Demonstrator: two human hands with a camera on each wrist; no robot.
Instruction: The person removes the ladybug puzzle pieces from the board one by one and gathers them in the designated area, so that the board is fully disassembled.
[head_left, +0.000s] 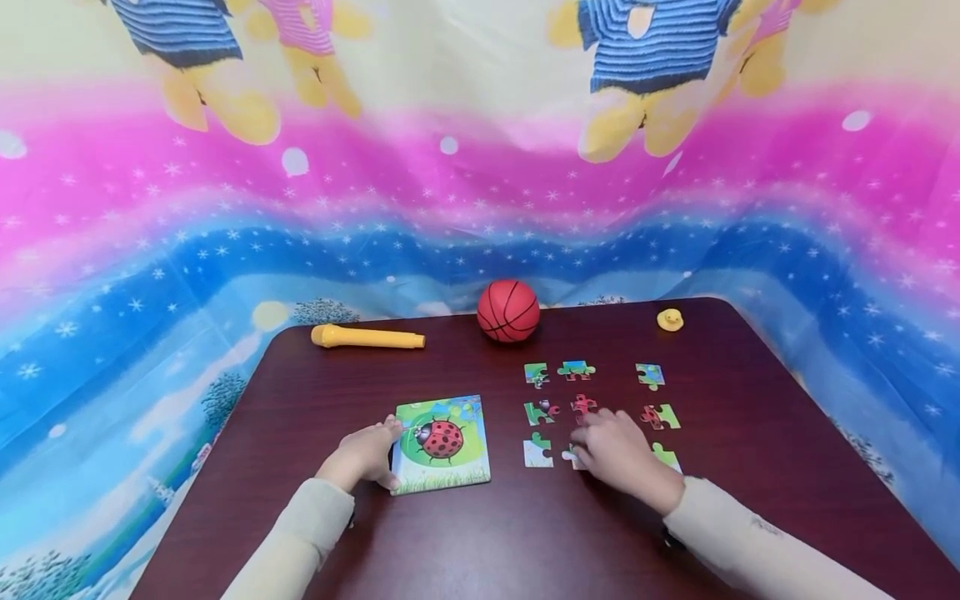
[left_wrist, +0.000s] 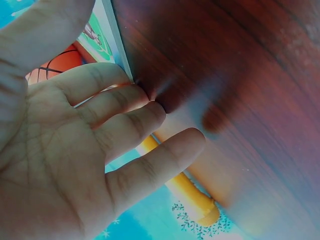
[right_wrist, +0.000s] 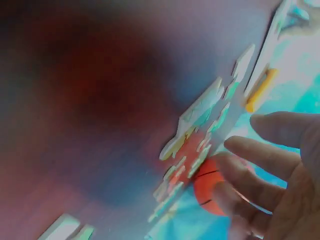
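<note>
A square ladybug picture board point(head_left: 472, 458) lies flat on the dark table. My left hand point(head_left: 365, 452) rests at its left edge, thumb by the near corner and fingers by the far one. Those fingers point(left_wrist: 125, 135) are fairly straight, their tips at the tabletop. To the right, several jigsaw pieces are laid out in spaced rows. My right hand point(head_left: 624, 452) is over their middle, fingertips right by a bottom-row piece point(head_left: 570, 456) and partly covering it. A red piece point(head_left: 582, 404) lies just beyond. In the right wrist view the fingers point(right_wrist: 265, 157) are loosely extended, nothing between them.
Along the table's far side are a yellow toy microphone point(head_left: 371, 337), a red basketball point(head_left: 508, 311) and a small yellow duck point(head_left: 671, 319). More jigsaw pieces, such as a green-edged one point(head_left: 666, 417), lie to the right. A printed cloth point(head_left: 450, 208) hangs behind the table.
</note>
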